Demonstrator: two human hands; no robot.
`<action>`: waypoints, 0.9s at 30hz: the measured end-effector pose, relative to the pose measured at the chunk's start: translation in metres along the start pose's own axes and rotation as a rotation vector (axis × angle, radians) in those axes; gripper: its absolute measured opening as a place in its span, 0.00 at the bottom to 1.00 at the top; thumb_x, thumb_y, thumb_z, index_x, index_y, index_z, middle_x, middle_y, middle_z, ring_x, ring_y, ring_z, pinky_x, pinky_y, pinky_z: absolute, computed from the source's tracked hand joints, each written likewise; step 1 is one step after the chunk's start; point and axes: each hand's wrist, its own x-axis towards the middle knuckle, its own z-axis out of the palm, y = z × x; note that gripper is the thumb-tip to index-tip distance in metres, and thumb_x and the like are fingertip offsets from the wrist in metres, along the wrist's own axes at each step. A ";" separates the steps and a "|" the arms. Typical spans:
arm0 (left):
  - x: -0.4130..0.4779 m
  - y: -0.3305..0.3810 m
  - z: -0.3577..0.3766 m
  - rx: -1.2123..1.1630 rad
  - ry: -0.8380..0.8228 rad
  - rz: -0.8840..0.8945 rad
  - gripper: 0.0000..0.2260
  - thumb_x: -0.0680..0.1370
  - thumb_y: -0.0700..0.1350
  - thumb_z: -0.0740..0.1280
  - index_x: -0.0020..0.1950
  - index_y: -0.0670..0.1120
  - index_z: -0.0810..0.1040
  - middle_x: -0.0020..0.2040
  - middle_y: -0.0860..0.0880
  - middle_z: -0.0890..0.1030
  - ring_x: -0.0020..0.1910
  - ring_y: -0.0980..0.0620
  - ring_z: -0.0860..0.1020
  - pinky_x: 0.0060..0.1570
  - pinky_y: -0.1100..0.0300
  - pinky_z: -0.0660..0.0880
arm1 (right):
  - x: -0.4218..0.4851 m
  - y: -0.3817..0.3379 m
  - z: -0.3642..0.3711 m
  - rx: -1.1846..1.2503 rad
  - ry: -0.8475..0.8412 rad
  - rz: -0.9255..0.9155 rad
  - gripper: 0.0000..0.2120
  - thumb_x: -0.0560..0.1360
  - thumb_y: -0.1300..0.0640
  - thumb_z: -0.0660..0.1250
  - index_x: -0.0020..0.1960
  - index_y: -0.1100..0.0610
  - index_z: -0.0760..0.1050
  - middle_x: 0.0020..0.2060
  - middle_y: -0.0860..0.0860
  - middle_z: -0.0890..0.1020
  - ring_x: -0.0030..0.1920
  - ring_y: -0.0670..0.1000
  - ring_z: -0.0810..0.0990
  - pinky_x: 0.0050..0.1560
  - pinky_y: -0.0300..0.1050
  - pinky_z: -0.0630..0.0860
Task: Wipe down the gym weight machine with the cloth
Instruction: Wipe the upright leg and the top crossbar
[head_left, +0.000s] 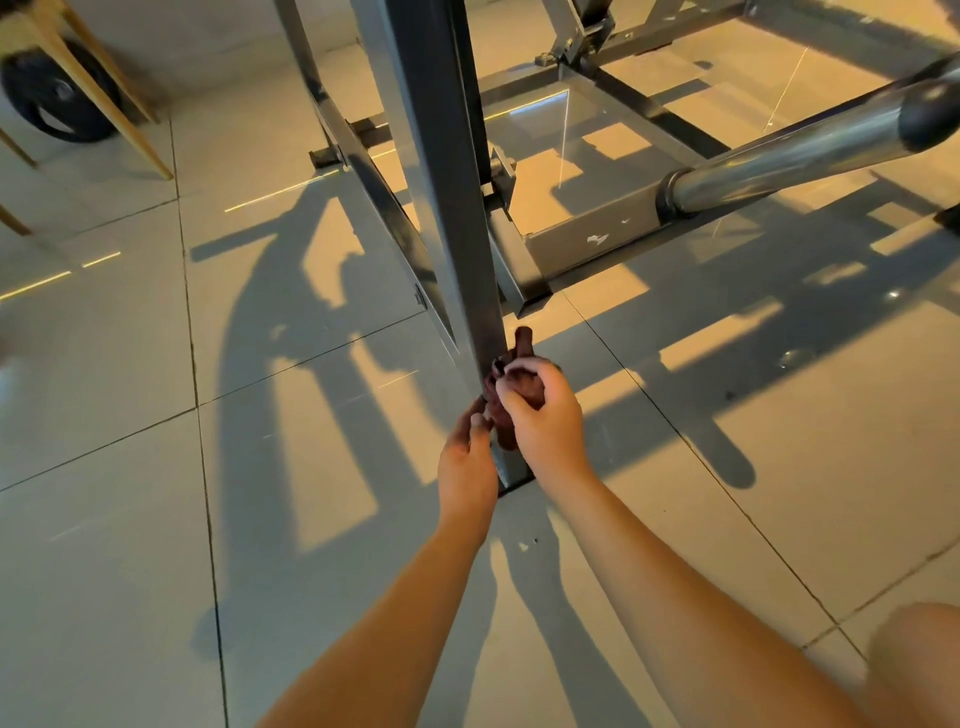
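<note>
Right hand (546, 418) clutching half-hidden cloth (523, 343) against machine post (457, 234), left hand (466, 467) beside it, fingertips obscured, grip unclear

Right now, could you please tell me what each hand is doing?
Left hand: against the post, grip cannot be told.
Right hand: grips the cloth.

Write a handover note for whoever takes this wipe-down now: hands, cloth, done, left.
Right hand grips the cloth, held against the post near its foot.
Left hand is at the post beside the cloth; whether it pinches cloth or post is unclear.
Done: cannot tell from the steel.
Left: probably the base frame and the chrome bar.
</note>
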 end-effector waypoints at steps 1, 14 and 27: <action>0.002 -0.003 -0.001 0.004 0.001 -0.002 0.13 0.86 0.50 0.56 0.61 0.64 0.79 0.55 0.62 0.84 0.57 0.61 0.80 0.53 0.64 0.75 | 0.001 -0.002 0.004 0.041 0.011 0.003 0.08 0.79 0.61 0.70 0.56 0.50 0.78 0.54 0.46 0.82 0.53 0.40 0.82 0.48 0.33 0.79; 0.010 -0.076 0.004 0.077 -0.120 -0.111 0.15 0.86 0.54 0.56 0.73 0.64 0.71 0.63 0.56 0.81 0.59 0.57 0.81 0.58 0.63 0.75 | -0.018 0.120 -0.001 0.021 -0.022 0.461 0.12 0.79 0.65 0.67 0.50 0.48 0.74 0.38 0.59 0.78 0.26 0.45 0.77 0.25 0.37 0.71; 0.022 -0.123 -0.006 -0.004 -0.210 -0.196 0.16 0.87 0.50 0.55 0.73 0.56 0.74 0.65 0.55 0.81 0.62 0.59 0.79 0.61 0.60 0.75 | -0.018 0.138 0.011 -0.257 0.084 0.431 0.08 0.79 0.57 0.69 0.49 0.44 0.75 0.48 0.50 0.83 0.49 0.53 0.83 0.52 0.53 0.82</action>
